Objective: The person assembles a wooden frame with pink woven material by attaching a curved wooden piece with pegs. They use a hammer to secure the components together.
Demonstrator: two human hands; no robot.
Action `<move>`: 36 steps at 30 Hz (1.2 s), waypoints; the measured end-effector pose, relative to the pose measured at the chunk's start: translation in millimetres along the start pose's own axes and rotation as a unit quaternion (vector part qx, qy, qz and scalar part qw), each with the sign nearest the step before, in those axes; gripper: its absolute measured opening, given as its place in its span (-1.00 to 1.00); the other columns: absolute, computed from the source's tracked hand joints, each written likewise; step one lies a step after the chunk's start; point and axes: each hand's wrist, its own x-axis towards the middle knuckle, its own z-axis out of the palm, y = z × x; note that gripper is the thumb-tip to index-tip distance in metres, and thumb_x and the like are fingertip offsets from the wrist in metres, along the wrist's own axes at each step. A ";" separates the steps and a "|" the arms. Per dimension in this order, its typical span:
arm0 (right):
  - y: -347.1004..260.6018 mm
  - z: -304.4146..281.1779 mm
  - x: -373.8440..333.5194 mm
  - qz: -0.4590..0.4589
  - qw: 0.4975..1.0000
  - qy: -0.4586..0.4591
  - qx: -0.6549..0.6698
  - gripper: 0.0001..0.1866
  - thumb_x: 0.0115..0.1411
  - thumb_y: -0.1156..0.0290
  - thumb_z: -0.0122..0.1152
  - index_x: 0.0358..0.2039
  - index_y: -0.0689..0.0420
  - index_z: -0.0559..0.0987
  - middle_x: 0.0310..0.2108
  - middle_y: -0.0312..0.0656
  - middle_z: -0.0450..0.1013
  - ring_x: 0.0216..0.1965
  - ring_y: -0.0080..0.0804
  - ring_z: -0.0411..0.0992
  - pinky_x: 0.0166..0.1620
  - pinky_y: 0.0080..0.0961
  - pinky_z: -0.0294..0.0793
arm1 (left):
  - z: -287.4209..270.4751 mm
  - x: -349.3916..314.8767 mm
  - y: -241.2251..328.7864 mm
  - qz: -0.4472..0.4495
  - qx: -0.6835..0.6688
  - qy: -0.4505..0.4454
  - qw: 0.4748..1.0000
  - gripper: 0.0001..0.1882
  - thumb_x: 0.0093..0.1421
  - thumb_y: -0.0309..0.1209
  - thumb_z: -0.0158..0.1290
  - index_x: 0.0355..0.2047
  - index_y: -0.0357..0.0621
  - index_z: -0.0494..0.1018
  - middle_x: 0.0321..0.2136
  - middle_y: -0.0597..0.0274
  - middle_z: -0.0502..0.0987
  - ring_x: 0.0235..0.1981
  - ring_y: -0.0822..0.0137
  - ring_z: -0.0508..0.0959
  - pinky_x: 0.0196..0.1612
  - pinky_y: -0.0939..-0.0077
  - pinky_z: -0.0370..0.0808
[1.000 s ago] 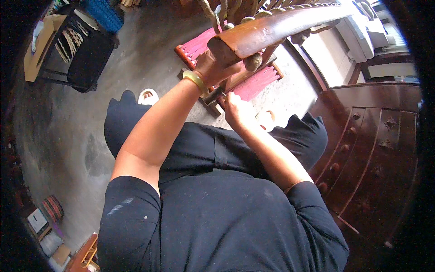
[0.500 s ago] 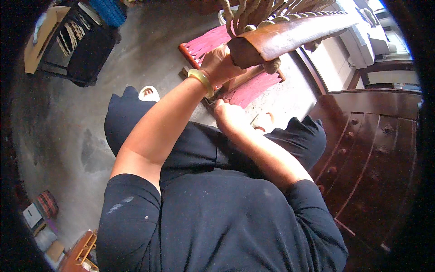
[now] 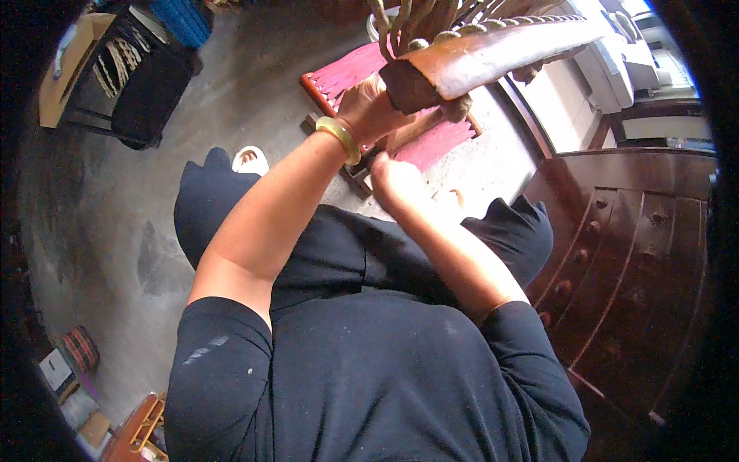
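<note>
My left hand (image 3: 367, 110), with a pale yellow-green bangle (image 3: 339, 139) at its wrist, is bent over the middle of a low frame strung with pink cords (image 3: 352, 71). A thick wooden beam (image 3: 477, 65) crosses above and covers most of its fingers; what they grip is hidden. Close by on the near side, my right hand (image 3: 398, 183) is closed, its thumb side towards a dark wooden bar (image 3: 356, 179) of the frame. What it holds, if anything, is too small to make out. Twisted ropes (image 3: 412, 27) are looped round the beam.
Dark wooden furniture with a panelled surface (image 3: 627, 262) stands at my right. A black rack (image 3: 146, 96) with light cords and a cardboard piece (image 3: 73, 69) is at the far left, beside a blue bundle (image 3: 181, 21). My feet in pale sandals (image 3: 250, 160) flank the frame.
My right hand has lifted slightly away from the dark bar, turning with its fingers curled. My left hand stays almost where it was.
</note>
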 end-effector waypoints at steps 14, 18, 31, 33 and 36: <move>1.1 -10.5 6.7 0.004 1.000 -0.006 -0.019 -0.78 0.10 0.42 -0.06 -0.33 0.31 0.43 -0.53 0.14 0.49 -0.43 0.10 0.51 -0.32 -0.06 0.49 | 3.5 -1.3 -3.4 0.020 0.028 0.049 0.998 -0.53 -0.03 -0.09 0.12 -0.14 -0.03 0.41 -0.35 0.10 0.54 -0.30 0.10 0.53 -0.24 0.26 0.50; 4.2 6.2 12.1 0.060 0.997 -0.012 -0.054 -0.77 0.11 0.40 -0.06 -0.32 0.31 0.45 -0.51 0.13 0.50 -0.42 0.05 0.52 -0.34 -0.11 0.51 | -10.8 -1.8 23.4 -0.048 -0.008 -0.029 0.998 -0.57 0.01 -0.17 0.10 -0.14 -0.10 0.40 -0.38 0.23 0.49 -0.42 0.33 0.49 -0.42 0.39 0.50; -17.7 -34.1 8.4 0.048 0.994 -0.088 -0.036 -0.69 0.19 0.39 -0.18 -0.24 0.32 0.48 -0.28 0.15 0.50 -0.21 0.02 0.50 -0.13 -0.16 0.47 | -1.5 -2.3 7.1 -0.012 -0.027 0.020 0.999 -0.59 -0.04 -0.14 0.01 -0.20 -0.07 0.37 -0.37 -0.07 0.54 -0.29 -0.09 0.53 -0.19 0.09 0.47; -11.4 -35.1 8.0 0.029 0.996 -0.073 -0.051 -0.69 0.17 0.37 -0.17 -0.30 0.32 0.49 -0.34 0.15 0.51 -0.26 0.04 0.51 -0.17 -0.16 0.48 | 5.7 0.2 -3.4 0.036 -0.028 0.053 0.998 -0.59 -0.03 -0.12 0.01 -0.19 -0.03 0.37 -0.37 -0.05 0.54 -0.29 -0.10 0.53 -0.19 0.10 0.47; -5.2 -17.4 4.3 0.024 0.998 -0.028 -0.042 -0.74 0.14 0.40 -0.14 -0.36 0.31 0.48 -0.41 0.16 0.50 -0.32 0.08 0.51 -0.23 -0.09 0.48 | 9.9 1.8 -10.8 0.059 -0.021 0.060 0.996 -0.60 -0.03 -0.12 0.01 -0.19 -0.02 0.37 -0.37 -0.04 0.54 -0.29 -0.10 0.53 -0.19 0.11 0.47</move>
